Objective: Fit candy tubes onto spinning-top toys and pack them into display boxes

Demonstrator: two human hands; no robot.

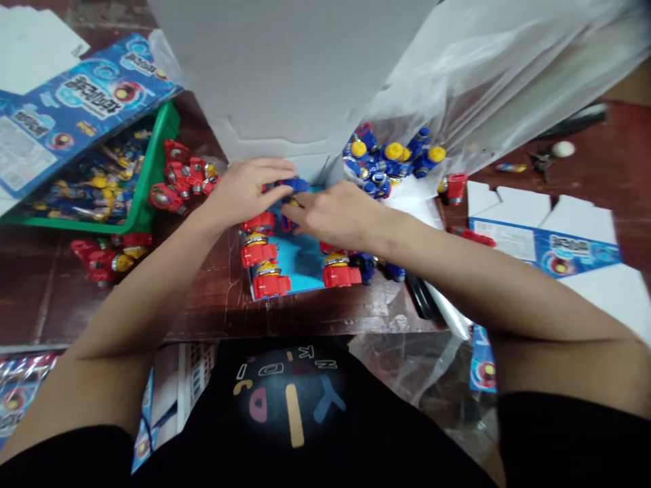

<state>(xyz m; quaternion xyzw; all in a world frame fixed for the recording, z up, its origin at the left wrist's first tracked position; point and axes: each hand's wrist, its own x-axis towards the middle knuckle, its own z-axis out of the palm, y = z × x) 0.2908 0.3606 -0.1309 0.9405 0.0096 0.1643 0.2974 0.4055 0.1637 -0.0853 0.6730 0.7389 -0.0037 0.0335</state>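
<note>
An open display box (300,261) with a bright blue inside stands in front of me, its tall white lid flap (300,74) raised at the back. Red toys (258,255) with yellow and silver parts line its left side, and more red toys (340,271) line its right. Over the back of the box, my left hand (247,192) has its thumb and fingers about a blue toy (293,184). My right hand (338,213) bends its fingers closed on the same blue toy from the right. The fingers hide much of the toy.
At left, a green basket (147,179) holds many small wrapped pieces beneath a flattened printed box (91,102). Loose red toys (186,176) lie beside it. Several blue toys (391,159) rest near a clear plastic bag (472,88) at right. More flat boxes (564,251) lie farther right.
</note>
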